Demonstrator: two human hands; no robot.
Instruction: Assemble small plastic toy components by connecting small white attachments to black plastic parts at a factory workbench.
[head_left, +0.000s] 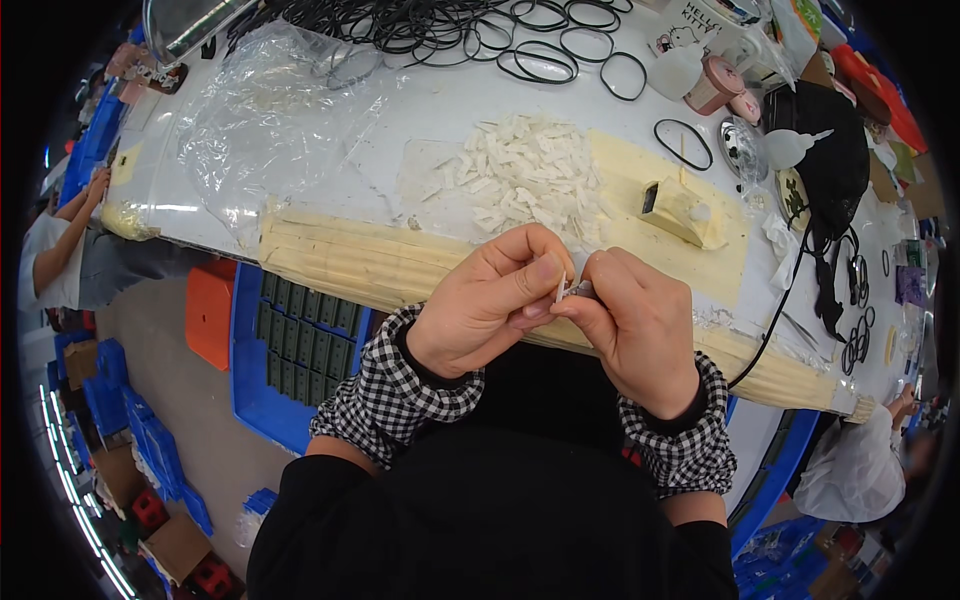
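L hand (pixel 488 293) & R hand (pixel 645 325) almost closed, pinching sm. white pc (pixel 561 289) btwn them, nr strip pile (pixel 530 170)

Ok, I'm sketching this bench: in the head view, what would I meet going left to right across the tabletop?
Clear plastic bag, pile of pale strips, yellow-wrapped block, shiny round dish, black fabric item.
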